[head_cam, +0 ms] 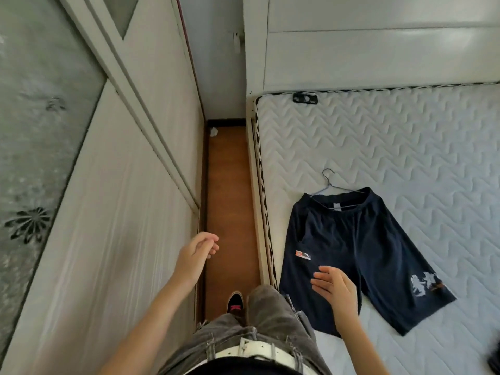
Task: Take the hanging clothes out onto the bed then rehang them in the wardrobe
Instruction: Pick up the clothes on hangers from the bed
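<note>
Our left hand (196,253) hangs over the strip of floor (227,185) with its fingers loosely curled and nothing in them. Our right hand (336,290) is spread, fingers straight and slightly apart, pointing toward nine o'clock; it holds nothing. It sits over the near leg of the dark blue shorts (351,247), and we cannot tell whether the palm touches the cloth or floats just above it.

The shorts lie flat on the bed (405,136), near its edge, and spread from twelve to three o'clock of our right hand, well apart from our left hand at its three o'clock. The waistband is at the twelve o'clock end and the two legs fan toward five o'clock; there is a small patch on one leg and a pale print near the hem of the other. A thin wire hanger (328,180) is threaded through the waistband, its hook lying on the quilted mattress at twelve o'clock of the shorts.

Between our hands, at six o'clock, we see grey trousers (270,307), a white belt (257,350) and one dark shoe (234,303) on the floor. At nine o'clock of our left hand stands the pale wardrobe door (108,185), just beside the forearm
</note>
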The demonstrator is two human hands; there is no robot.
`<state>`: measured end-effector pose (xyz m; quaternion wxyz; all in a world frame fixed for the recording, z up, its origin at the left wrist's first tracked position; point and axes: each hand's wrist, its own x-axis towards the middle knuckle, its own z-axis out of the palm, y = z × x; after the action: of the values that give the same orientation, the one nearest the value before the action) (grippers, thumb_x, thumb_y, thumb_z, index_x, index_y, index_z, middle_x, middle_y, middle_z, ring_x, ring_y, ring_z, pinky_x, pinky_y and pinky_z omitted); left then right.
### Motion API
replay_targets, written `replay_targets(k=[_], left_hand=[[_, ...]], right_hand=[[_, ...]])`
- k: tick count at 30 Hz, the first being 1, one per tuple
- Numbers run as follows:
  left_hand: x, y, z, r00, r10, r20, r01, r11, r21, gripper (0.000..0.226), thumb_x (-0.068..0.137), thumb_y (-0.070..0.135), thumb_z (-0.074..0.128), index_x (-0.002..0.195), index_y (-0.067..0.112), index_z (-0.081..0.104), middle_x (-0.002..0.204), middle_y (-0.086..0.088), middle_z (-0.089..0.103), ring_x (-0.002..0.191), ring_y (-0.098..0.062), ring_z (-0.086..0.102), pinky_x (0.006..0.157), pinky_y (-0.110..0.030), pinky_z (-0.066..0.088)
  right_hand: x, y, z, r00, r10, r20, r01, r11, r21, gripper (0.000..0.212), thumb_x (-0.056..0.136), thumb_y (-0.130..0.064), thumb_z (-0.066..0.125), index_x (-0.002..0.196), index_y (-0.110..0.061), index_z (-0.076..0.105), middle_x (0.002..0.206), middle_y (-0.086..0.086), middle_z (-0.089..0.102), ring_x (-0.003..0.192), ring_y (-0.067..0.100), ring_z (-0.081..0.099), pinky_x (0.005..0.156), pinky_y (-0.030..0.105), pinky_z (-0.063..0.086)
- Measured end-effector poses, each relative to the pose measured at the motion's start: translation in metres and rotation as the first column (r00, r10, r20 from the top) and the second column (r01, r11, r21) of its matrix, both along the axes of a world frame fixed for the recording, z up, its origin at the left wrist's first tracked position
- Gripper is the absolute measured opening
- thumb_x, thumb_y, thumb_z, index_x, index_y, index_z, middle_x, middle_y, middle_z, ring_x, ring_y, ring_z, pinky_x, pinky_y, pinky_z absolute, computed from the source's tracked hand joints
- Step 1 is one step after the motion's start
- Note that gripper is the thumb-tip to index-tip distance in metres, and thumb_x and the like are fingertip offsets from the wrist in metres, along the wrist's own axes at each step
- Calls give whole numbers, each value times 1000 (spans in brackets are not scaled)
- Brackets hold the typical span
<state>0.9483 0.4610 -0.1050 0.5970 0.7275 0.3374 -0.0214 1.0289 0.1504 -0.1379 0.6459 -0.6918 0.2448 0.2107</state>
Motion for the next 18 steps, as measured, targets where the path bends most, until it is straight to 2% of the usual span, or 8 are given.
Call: replay_targets(k=[6,11,15,18], left_hand=[[134,34,-7,992,-125,11,125,992,16,21,97,17,48,90,21,67,85,-10,68,81,-20,63,74,-29,50],[240,34,-31,968,-234,-91,237,971,24,25,99,9,47,89,18,68,85,-11,68,82,-23,63,75,-34,50],[336,12,-60,878,-435,-201,451,892,41,22,98,10,47,92,17,68,85,-8,68,81,-17,63,73,-24,50],[410,-17,-103,773,-581,-254,608,793,36,20,97,13,49,92,22,67,84,-4,69,80,-13,64,76,-25,50]], right_hand=[[62,1,-17,984,-176,-10,176,984,-9,24,97,-12,47,99,2,66,93,26,69,87,39,68,76,42,57],[148,4,-43,938,-346,-6,346,937,-52,23,97,-9,45,96,-1,66,95,26,67,84,35,67,78,41,56],[216,4,-77,904,-422,70,428,888,-168,21,97,-10,45,98,-12,66,96,12,68,91,28,67,85,42,55],[255,-2,-119,911,-396,112,410,849,-333,25,98,-18,47,119,-16,61,115,-1,63,106,16,60,96,37,49]])
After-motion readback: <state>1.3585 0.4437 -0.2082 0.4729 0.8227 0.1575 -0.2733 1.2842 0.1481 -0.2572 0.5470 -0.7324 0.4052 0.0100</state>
